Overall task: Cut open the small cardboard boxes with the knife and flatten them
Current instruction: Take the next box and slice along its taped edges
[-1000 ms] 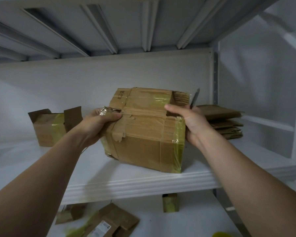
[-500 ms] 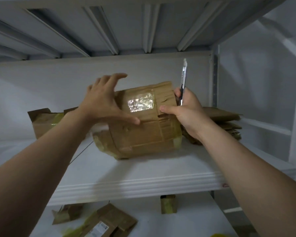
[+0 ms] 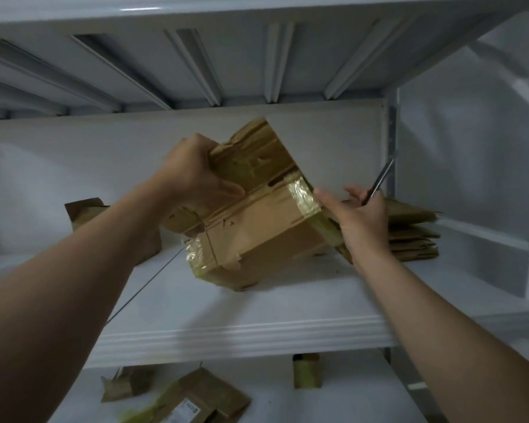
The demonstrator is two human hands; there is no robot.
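Observation:
A taped brown cardboard box (image 3: 257, 221) is tilted on one lower corner over the white shelf (image 3: 242, 328). My left hand (image 3: 193, 175) grips its upper left end, fingers curled over the torn edge. At the box's right edge is my right hand (image 3: 361, 218), thumb against the yellowish tape. That hand also holds a slim knife (image 3: 379, 181), whose blade points up and to the right, away from the box.
A stack of flattened cardboard (image 3: 413, 233) lies on the shelf behind my right hand. Another open box (image 3: 86, 212) stands at the left, partly behind my left arm. On the lower shelf lie cardboard pieces (image 3: 196, 401) and a small box (image 3: 306, 370). A shelf post (image 3: 391, 148) rises at the right.
The box has been turned and tipped up onto a corner. My left hand went from lying flat on its top to gripping its upper end. The knife dropped from upright to slanting right.

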